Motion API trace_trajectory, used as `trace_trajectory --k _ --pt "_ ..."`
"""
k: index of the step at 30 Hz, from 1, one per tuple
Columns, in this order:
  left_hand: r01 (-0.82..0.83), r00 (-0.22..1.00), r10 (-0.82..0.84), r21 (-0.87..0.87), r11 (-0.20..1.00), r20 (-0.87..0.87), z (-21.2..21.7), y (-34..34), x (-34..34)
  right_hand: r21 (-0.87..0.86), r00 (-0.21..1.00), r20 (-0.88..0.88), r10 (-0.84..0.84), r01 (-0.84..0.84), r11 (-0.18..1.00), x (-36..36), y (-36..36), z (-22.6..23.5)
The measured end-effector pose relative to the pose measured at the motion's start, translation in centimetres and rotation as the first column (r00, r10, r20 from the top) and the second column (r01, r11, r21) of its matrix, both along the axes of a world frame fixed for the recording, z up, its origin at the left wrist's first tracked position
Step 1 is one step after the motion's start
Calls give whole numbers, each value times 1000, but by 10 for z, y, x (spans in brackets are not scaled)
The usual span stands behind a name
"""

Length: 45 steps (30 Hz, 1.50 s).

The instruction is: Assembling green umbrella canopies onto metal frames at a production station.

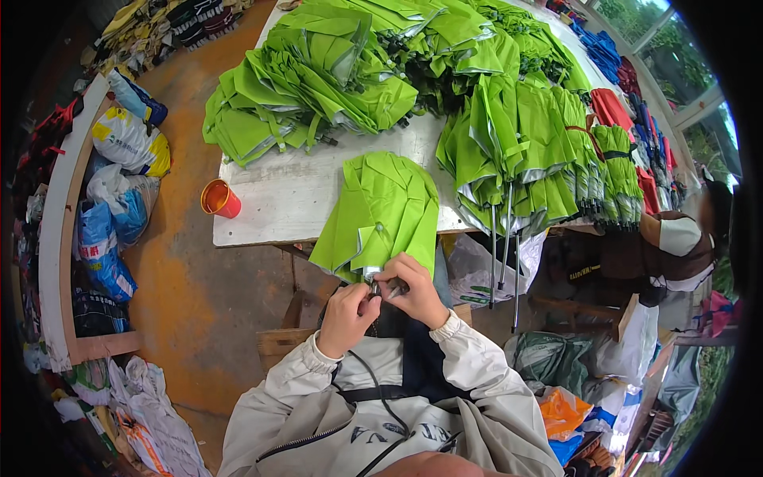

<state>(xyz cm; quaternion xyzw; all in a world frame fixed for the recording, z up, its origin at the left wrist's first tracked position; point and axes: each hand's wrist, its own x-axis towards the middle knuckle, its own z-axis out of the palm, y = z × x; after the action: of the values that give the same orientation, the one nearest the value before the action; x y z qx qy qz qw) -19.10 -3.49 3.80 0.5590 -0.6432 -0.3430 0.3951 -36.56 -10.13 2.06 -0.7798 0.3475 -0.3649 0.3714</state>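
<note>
A lime-green folded umbrella (387, 199) lies over the near edge of the white table, its narrow end toward me. My left hand (347, 316) and my right hand (412, 289) meet at that end, fingers pinched together around a small dark part of the umbrella. The fingers hide most of that part, so its shape is unclear. Between the hands and the cloth a bit of silvery lining shows. Both hands are closed, with the wrists in pale jacket cuffs.
A heap of green umbrellas (318, 79) covers the table's far side; more hang over its right edge, with metal shafts (509, 246) pointing down. A red cup (220, 199) stands at the table's left corner. Another person (675, 246) is at right. Plastic bags (127, 143) line the left.
</note>
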Motion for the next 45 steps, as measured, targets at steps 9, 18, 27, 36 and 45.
trace_trajectory --k 9,18,27,36,45 --pt "-21 998 26 -89 996 49 2 3 5 -72 998 36 42 -40 997 11 -4 5" --pt "103 994 -99 -93 990 47 36 34 21 -107 999 -2 -39 38 994 8 -50 1" --pt "273 962 -270 -94 957 43 85 73 40 -48 990 -18 -142 141 989 2 -69 24" --pt "630 735 -635 -107 769 -235 73 55 2 839 896 321 -308 -118 532 -15 33 59" --pt "799 537 -786 -113 591 -306 63 28 -15 843 866 435 -247 -295 450 -67 68 81"
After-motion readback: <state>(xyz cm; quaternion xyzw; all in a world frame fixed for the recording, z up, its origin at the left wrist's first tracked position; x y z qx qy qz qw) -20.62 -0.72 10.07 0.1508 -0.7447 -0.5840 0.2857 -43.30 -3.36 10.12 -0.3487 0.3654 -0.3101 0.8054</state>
